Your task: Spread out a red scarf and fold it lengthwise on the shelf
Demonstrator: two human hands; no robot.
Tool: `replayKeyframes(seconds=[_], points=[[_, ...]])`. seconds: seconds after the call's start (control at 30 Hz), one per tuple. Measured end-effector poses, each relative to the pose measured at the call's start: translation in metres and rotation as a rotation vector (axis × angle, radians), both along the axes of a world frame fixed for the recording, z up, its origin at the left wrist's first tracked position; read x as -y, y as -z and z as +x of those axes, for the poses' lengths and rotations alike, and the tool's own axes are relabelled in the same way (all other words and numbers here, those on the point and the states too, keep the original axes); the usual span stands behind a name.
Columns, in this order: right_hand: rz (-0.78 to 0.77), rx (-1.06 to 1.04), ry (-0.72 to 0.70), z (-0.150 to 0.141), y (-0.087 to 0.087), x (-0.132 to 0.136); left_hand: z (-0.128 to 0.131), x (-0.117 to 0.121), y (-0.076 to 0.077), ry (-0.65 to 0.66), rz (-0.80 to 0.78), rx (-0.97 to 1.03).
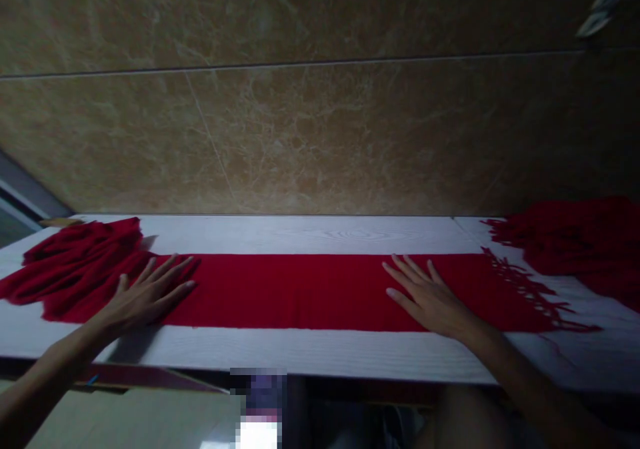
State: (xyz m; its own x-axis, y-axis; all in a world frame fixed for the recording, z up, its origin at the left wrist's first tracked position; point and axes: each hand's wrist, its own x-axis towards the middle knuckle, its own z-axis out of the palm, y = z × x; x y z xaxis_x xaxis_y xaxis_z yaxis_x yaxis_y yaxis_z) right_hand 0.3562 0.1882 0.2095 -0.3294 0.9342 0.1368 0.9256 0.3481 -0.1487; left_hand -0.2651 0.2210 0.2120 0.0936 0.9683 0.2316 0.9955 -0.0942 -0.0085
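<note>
A red fringed scarf (295,292) lies stretched flat along the white tabletop, its tasselled end to the right. At the left its cloth turns into a loose, wrinkled heap. My left hand (150,291) rests on the scarf where the flat stretch meets that heap, fingers spread. On the flat part nearer the fringe, my right hand (425,296) lies palm down with its fingers stretched out. Neither hand grips anything.
A second heap of red fringed cloth (575,242) sits at the table's right end. Behind the white table (350,352) rises a brown tiled wall (300,129) with a socket-like fitting (600,12) at upper right. A small yellowish object (63,222) lies at the back left corner.
</note>
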Motion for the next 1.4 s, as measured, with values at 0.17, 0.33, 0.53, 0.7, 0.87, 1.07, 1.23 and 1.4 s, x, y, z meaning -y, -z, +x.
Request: replayKeyframes(seconds=[0.17,0.33,0.53,0.7,0.87,1.07,1.23,1.4], points=[[-0.058,-0.033,0.026,0.002,-0.014,0.000,0.094,-0.014,-0.012,0.163,-0.052,0.151],[-0.031,0.041,0.103,0.024,-0.013,0.001,0.154,-0.014,-0.009,0.273,-0.163,0.164],[-0.075,0.041,0.171,0.045,-0.003,0.003,0.144,-0.006,-0.017,0.219,-0.275,0.086],[0.029,0.010,0.134,0.028,-0.016,-0.011,0.180,-0.007,-0.039,0.298,-0.252,0.083],[-0.011,0.033,0.112,0.014,-0.011,-0.020,0.225,-0.001,-0.030,0.403,-0.294,0.136],[-0.022,0.056,0.095,0.024,0.011,-0.022,0.230,0.004,-0.014,0.436,-0.293,0.135],[-0.040,0.071,0.116,0.022,0.008,-0.022,0.232,0.005,-0.020,0.394,-0.328,0.134],[-0.049,0.071,0.115,0.017,0.003,-0.021,0.232,0.007,-0.020,0.406,-0.305,0.140]])
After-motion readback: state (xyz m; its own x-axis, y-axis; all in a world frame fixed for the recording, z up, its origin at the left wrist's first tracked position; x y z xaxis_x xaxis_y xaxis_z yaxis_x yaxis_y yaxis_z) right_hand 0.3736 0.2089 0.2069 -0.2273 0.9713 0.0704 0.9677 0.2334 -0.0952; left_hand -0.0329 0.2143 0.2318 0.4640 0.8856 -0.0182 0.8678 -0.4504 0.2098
